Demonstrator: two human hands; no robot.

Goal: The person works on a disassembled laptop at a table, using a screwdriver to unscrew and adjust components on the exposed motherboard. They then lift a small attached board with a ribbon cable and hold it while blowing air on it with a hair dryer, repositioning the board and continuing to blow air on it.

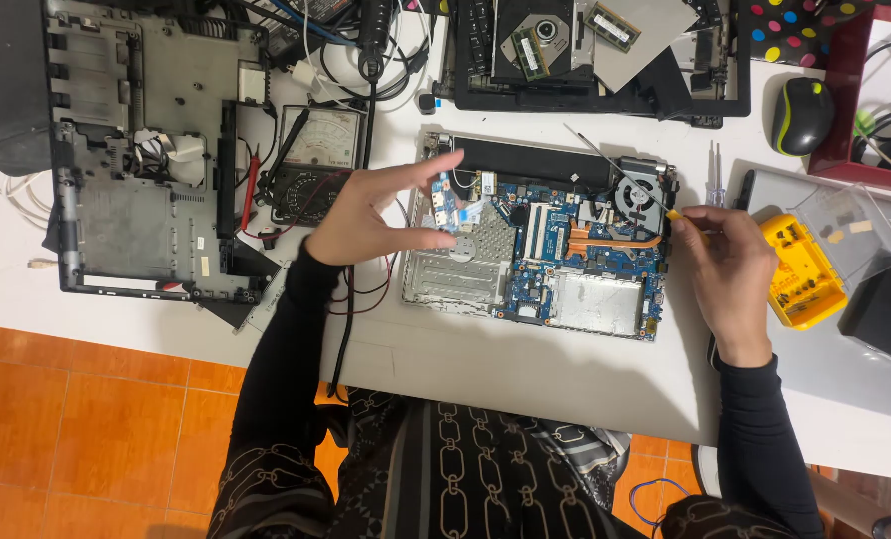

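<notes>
- Opened laptop base (540, 245) lies mid-worktop, nearer the front edge; blue circuit board, copper heat pipe (615, 240) and round fan (637, 190) all exposed.
- Left hand (370, 215) hovers over the base's left end, fingers spread wide, thumb and forefinger apart around a small blue board (443, 198); cannot tell whether they touch it.
- Right hand (730, 265) at the base's right end, closed around a thin screwdriver (605, 160) with a yellow collar; its shaft slants up-left across the fan.
- Risk, as judged: the shaft tip crosses bare components; a slip could scratch the board or catch the fan blades.
- Risk: the small blue board seems tied to a flat ribbon; a pull by the left hand could strain or tear it.
- Risk: loose screws could roll away among the cables and be lost.
- Yellow bit case (803, 284), lid open, sits just right of the right hand, near the right edge.
- Analog multimeter (315, 150) with red and black leads stands left of the base; a stripped grey laptop shell (146, 150) fills the left end.
- Second dismantled laptop (595, 50) with memory sticks along the back edge; mouse (803, 115) at back right.
- Worktop (525, 369) white, crowded. Floor orange tile (86, 429).
</notes>
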